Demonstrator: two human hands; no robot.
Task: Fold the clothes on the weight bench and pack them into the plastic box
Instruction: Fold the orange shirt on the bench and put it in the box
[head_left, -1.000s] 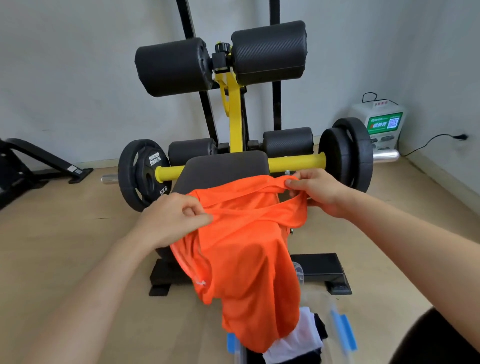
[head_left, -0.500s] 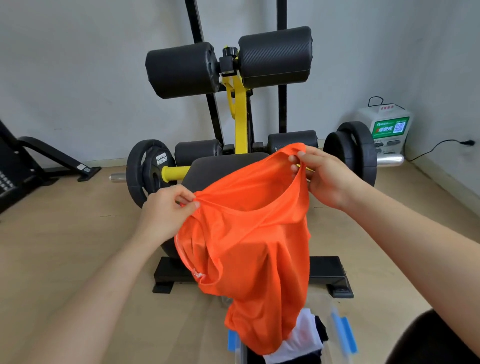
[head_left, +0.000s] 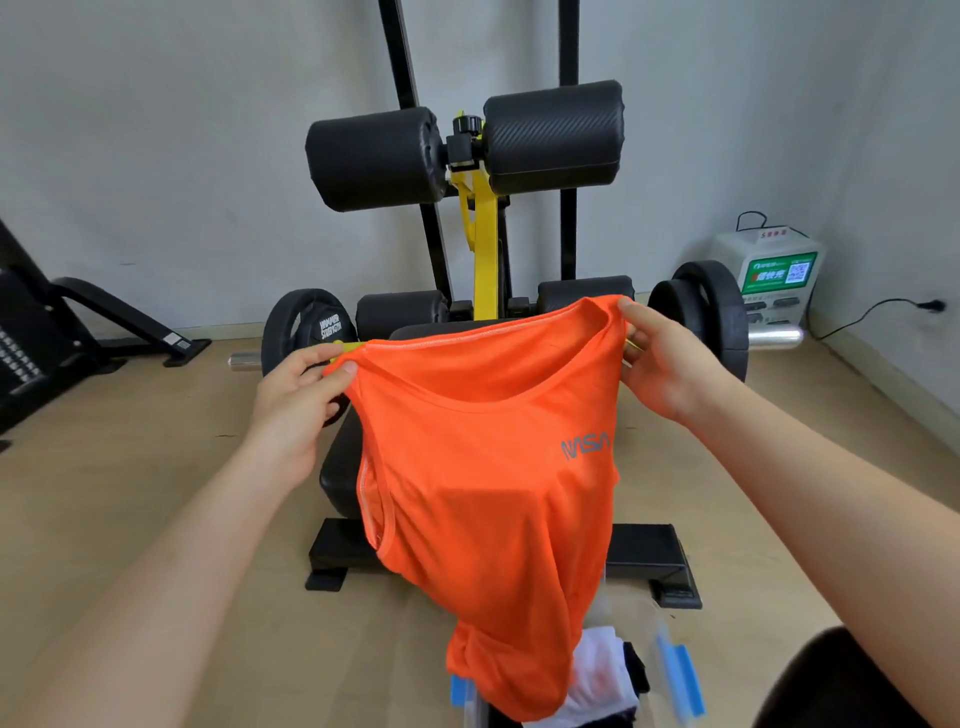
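Clear plastic box (head_left: 675, 670) partly behind orange shirt (head_left: 483, 493), partly off-frame

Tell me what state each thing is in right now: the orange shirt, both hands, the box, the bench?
orange top, unfolded, held up by its shoulders, hem hanging over the box.
left hand, pinches one shoulder of the top.
right hand, pinches the other shoulder.
plastic box, open, with clothes inside.
white garment, lying in the box, partly covered by the top.
weight bench, standing, partly hidden behind the top.
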